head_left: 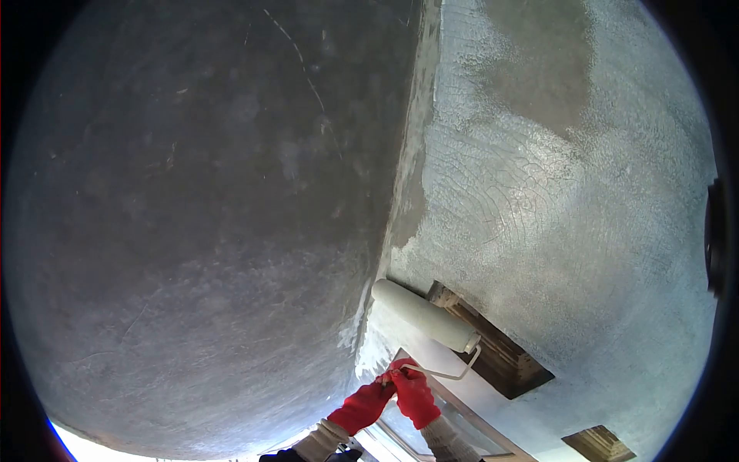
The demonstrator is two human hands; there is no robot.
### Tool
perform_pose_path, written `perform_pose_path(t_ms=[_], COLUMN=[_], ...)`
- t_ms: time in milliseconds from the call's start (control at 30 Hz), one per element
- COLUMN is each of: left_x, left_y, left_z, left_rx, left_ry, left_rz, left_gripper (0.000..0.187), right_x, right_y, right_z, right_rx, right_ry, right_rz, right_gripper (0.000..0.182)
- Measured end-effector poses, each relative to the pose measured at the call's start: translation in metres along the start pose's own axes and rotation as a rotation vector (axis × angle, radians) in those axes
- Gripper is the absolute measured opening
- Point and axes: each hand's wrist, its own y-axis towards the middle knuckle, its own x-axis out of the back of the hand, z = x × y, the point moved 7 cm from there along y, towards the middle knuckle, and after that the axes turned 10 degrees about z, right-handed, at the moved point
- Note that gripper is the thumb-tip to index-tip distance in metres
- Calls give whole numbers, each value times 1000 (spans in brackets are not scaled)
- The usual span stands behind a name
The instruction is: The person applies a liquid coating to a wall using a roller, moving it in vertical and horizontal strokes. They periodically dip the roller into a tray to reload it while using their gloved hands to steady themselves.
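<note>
A paint roller (427, 316) with a long pale sleeve lies against the wall, its left end close to the corner line. Its bent white wire frame (462, 376) runs from the sleeve's right end down to my hands. My right hand (414, 394), in a red glove, is closed around the roller's handle. Beside and touching it, my left hand (368, 405), gloved in red too, is closed at the same handle. The gloves hide most of the grip. Around the roller the coated wall (523, 200) looks pale, wet and textured, with a duller grey patch near the top.
A bare dark grey surface (208, 185) fills the left side and meets the coated wall along a rough corner seam (408, 165). Right of the roller is a rectangular recess (504, 350); a smaller recess (599, 444) sits lower right. A framed window (469, 431) is behind my hands.
</note>
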Motion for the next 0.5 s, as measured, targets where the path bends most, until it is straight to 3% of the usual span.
perform_pose_path(t_ms=[100,133,233,300,433,500], left_x=[4,8,18,1,-14,-8], left_y=[-3,1,3,1,-5,-5], left_z=[-9,-5,-7,9,25,22], left_rx=[-166,-109,-32,-9,21,-24], left_ry=[92,33,-65,-64,-14,-2], left_rz=[-2,26,-8,1,83,28], left_gripper=[33,34,35,34,33,30], right_x=[-13,-20,-26,-9,-16,-22], right_y=[4,6,7,7,-8,0], right_z=[16,32,49,1,-9,-2], right_rx=[53,132,43,72,-26,32], right_ry=[51,99,-65,102,188,260], right_rz=[26,69,-10,32,9,15], right_gripper=[4,4,4,3,4,4])
